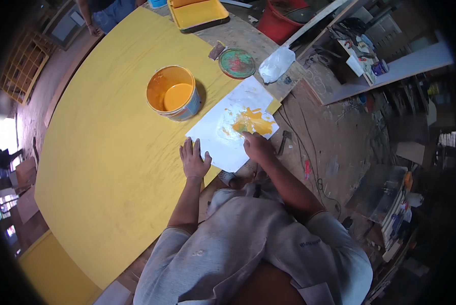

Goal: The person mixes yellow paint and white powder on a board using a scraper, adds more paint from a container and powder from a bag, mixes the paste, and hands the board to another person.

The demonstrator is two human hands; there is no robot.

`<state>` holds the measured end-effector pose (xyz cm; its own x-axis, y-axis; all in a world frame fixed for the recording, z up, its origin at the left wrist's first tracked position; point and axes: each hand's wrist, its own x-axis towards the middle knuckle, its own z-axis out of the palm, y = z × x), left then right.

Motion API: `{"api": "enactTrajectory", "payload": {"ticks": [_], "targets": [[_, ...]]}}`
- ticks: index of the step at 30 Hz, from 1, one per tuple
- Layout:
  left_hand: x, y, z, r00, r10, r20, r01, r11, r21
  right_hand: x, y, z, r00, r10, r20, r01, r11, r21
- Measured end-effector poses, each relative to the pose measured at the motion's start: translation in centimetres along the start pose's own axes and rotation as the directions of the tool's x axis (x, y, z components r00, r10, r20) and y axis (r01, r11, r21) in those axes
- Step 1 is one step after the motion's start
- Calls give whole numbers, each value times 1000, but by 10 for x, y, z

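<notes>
A white sheet (215, 150) lies over the edge of a yellow-painted board (111, 168), with wet orange-yellow paint (258, 123) smeared on its right half. My left hand (194, 160) rests flat with spread fingers at the sheet's lower left corner. On the paint smear, my right hand (258, 146) is closed, its fingertips at the sheet's surface; what they hold, if anything, is too small to make out. Behind the sheet and to the left stands an open bucket (191, 108) with orange-yellow paint inside.
At the back are a paint tray (197, 14), a stained round lid (237, 63), a white plastic bag (277, 64) and a red bucket (278, 25). Another person (108, 15) stands at the board's far left edge. Cables (304, 140) lie on the floor to the right.
</notes>
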<state>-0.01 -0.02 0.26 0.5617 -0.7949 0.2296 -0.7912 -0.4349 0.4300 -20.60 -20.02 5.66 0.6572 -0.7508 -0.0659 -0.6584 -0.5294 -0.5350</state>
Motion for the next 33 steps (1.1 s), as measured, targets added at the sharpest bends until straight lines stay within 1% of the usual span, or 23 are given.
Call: {"api": "enactTrajectory", "payload": {"ticks": [2,3,4,5,6,7,8,9,12,15,18,21,24,25,27,28,30,33], "targets": [[3,-1,3,1000,18,-15,-18,1000,-2,-7,13,3,993,-113,-18,114,993,33],[3,-2,4,999,23,-22,-23,1000,-2,-9,16,-5,998,-6,61,-5,982,189],[1,-2,5,999,25,-26,-25,1000,-1,-13,16,-19,984,88,158,-136,934,330],[-1,-3,6,999,24,-26,-25,1000,-1,-17,20,-30,950,162,266,-271,852,448],[0,-3,5,999,24,-28,-24,1000,0,-22,28,-35,926,182,330,-357,702,617],[-1,-2,4,999,25,-31,-25,1000,2,-27,38,-41,900,186,394,-431,509,745],[-1,-2,3,1000,21,-23,-21,1000,5,-32,49,-47,874,173,454,-486,287,825],[-1,-1,1,1000,17,-17,-17,1000,7,-36,59,-53,808,177,562,-588,203,783],[0,0,1,1000,13,-9,-13,1000,7,-50,98,-40,732,169,660,-662,-48,748],[0,-1,3,1000,14,-10,-14,1000,16,-48,114,-28,690,185,700,-681,-165,714],[0,-1,3,1000,22,-6,-22,1000,20,-17,111,-12,704,94,704,-687,-165,708],[0,1,1,1000,19,2,-19,1000,15,16,90,-18,748,36,663,-664,26,748],[2,0,-1,1000,20,-2,-20,1000,16,26,63,-43,821,132,555,-561,360,745],[1,1,-1,1000,18,-5,-18,1000,15,25,60,-47,881,135,453,-450,533,716],[0,1,-1,1000,13,-9,-13,1000,1,21,55,-54,967,65,245,-193,815,546],[0,1,-1,1000,10,-11,-10,1000,-6,18,51,-54,978,104,179,-170,895,413],[1,0,0,1000,14,-23,-14,1000,-3,11,41,-50,989,143,25,-145,983,116],[1,1,1,999,18,-27,-19,1000,-6,6,24,-22,990,112,-85,-121,987,-104]]}}
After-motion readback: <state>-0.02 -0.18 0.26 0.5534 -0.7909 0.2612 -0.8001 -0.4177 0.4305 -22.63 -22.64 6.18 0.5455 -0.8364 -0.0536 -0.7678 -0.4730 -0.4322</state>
